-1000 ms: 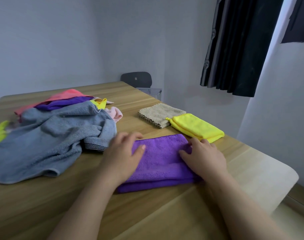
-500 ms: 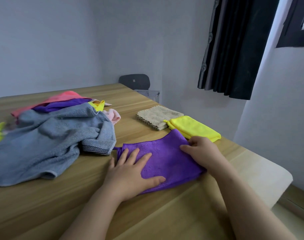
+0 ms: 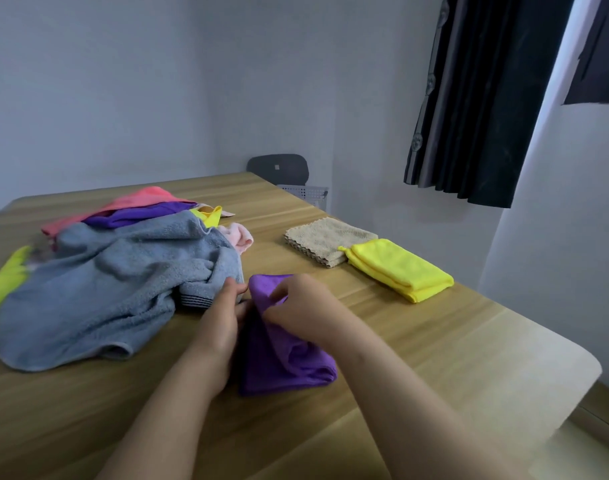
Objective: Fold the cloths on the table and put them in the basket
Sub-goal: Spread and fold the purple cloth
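At the far left, a lime cloth point(image 3: 3, 289) is cut off by the frame edge and partly buried under a rumpled grey towel point(image 3: 105, 292), which tops a heap on the wooden surface point(image 3: 452, 358). Behind the towel only strips show of a coral cloth point(image 3: 133, 201), a dark violet cloth point(image 3: 140, 215), a small yellow cloth point(image 3: 210, 215) and a pale pink cloth point(image 3: 240, 239). Near the middle, the person's left hand point(image 3: 220, 320) stands edge-on against the left side of the purple cloth point(image 3: 285, 362); its fingers are mostly hidden, so whether it grips cannot be told. The right hand point(image 3: 304, 310) pinches a raised upper fold of that cloth, whose lower part lies doubled on the surface. Farther right, a folded beige cloth point(image 3: 325, 239) and a folded yellow cloth point(image 3: 400, 268) lie touching. Beyond the far edge, the pale perforated basket point(image 3: 308, 194) shows only its top part, just below a dark chair back point(image 3: 278, 168). A black curtain point(image 3: 486, 98) hangs at the right.
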`<state>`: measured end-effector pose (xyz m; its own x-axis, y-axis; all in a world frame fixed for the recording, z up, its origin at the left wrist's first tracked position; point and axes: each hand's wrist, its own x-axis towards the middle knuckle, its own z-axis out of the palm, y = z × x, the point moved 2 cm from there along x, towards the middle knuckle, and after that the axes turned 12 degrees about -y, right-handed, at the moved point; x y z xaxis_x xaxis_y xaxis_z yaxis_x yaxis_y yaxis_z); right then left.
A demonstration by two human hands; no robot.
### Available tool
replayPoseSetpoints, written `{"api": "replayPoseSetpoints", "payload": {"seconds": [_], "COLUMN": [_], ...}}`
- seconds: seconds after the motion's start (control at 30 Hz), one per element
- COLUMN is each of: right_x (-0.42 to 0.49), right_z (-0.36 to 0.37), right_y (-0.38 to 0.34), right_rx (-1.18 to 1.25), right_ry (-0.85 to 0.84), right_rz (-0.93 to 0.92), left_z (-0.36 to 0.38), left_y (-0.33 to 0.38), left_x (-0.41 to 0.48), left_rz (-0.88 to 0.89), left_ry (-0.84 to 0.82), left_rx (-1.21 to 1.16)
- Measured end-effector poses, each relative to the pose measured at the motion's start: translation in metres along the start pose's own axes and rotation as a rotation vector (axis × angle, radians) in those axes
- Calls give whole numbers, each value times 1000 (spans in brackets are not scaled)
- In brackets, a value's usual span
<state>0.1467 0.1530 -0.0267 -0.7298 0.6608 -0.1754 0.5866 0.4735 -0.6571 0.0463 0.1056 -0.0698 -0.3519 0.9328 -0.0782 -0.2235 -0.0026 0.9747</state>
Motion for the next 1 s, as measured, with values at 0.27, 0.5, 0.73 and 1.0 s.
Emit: {"api": "replayPoseSetpoints", "payload": {"seconds": [0.27,0.5,0.73,1.0], "right_x": [-10,-7,2,-2], "right_z": [6,-3,0,-11], "right_y": [18,49,60,78], "right_rx": [805,648,714,637], "right_ry": [-142,345,402,406], "right_rz": [-17,-28,45,46], "left_z": [-8,-19,39,13], "left_y": [-6,17,1,17], "left_x": [6,2,-4,-17], "left_rz": [133,168,68,-311], "left_ry": [102,78,-198,-551], "left_rx": [599,1039,1405,1328]}}
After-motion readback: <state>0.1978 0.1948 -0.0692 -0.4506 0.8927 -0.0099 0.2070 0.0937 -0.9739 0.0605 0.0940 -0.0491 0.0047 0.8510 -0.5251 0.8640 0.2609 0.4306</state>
